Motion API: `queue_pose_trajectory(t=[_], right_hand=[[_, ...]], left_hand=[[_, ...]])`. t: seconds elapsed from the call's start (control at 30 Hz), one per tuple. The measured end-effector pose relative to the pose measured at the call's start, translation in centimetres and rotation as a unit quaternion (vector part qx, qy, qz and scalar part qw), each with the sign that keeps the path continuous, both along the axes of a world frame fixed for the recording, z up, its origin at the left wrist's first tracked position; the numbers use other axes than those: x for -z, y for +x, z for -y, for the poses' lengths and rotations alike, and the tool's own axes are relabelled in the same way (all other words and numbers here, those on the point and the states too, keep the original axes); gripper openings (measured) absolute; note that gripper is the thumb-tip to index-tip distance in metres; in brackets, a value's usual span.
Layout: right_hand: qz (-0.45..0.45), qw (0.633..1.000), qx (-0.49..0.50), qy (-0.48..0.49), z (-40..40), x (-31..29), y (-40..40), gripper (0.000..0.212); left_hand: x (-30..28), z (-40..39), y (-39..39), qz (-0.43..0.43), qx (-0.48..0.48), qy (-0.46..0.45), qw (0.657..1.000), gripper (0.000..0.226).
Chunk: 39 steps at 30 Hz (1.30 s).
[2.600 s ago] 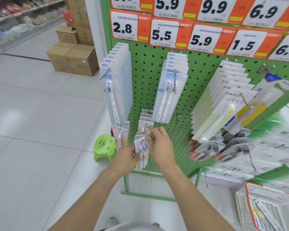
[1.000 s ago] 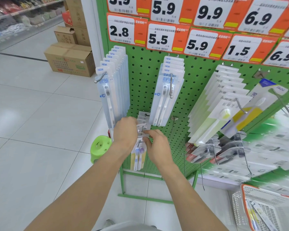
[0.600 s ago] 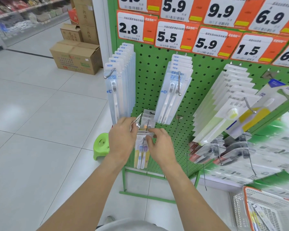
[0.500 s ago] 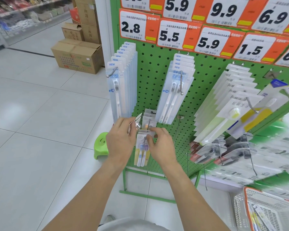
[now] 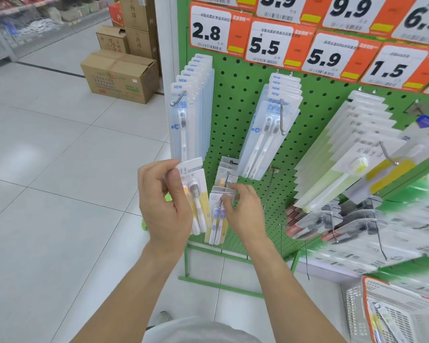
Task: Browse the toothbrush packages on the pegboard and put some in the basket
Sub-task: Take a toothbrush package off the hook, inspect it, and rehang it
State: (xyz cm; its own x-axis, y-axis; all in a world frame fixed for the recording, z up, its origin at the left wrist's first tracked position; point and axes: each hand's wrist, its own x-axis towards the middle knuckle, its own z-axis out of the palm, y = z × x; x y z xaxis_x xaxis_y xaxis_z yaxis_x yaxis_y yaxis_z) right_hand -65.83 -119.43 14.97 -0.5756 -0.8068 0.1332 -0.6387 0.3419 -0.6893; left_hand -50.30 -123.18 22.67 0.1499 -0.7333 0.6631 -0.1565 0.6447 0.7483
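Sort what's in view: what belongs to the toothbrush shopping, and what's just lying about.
Part of the job:
- toothbrush pack held in the left hand
- hanging pack touched by the right hand
- pegboard
- basket

Just lying about:
- cardboard boxes
- green stool
- price tags

1. Orange-and-white price tag (image 5: 219,33) at the top left of the green pegboard (image 5: 235,95): "2.8".
2. Price tag (image 5: 278,45) to its right: "5.5".
3. Next price tag (image 5: 337,56): "5.9".
4. Price tag (image 5: 399,68) further right: "1.5".
5. Upper row, partly cut off: tag (image 5: 352,9) reads "9.9"; tag (image 5: 421,18) reads "6.9".
6. Left hanging toothbrush packages (image 5: 183,115): "NEW" printed on each header.
7. Middle toothbrush packages (image 5: 275,115): "NEW" on headers.
8. Small print, barcodes and carton lettering are too blurred to read.
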Motion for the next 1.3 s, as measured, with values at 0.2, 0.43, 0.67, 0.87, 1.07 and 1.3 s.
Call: queue_pose_trajectory(t=[0.2, 0.43, 0.67, 0.87, 1.07, 1.3], right_hand=[[-0.028, 1.000, -0.008, -0.009, -0.5, -0.3, -0.4, 0.040], [0.068, 0.991, -0.001, -0.118, -3.0, -4.0, 0.1, 0.005], [0.370, 0.917, -0.107, -0.104, -6.3, -7.1, 1.7, 0.024], [0.332, 0.933, -0.056, -0.126, -7.1, -4.3, 1.4, 0.007], [0.314, 0.939, -0.010, -0.138, -7.5, -4.8, 1.0, 0.022], [0.264, 0.954, 0.030, -0.137, -7.9, -4.1, 0.6, 0.022]], left_hand=[[-0.8, -2.0, 0.9, -0.036, 0.033, 0.078, 0.996, 0.029], [-0.7, -2.8, 0.8, -0.079, 0.177, 0.299, 0.934, 0.014], [1.5, -1.8, 0.3, -0.030, 0.283, 0.416, 0.864, 0.013], [2.5, -2.3, -0.3, 0.047, 0.335, 0.444, 0.830, 0.017], [2.5, -2.4, -0.9, 0.116, 0.363, 0.420, 0.824, 0.017], [3.6, -4.4, -0.6, 0.157, 0.386, 0.415, 0.808, 0.016]])
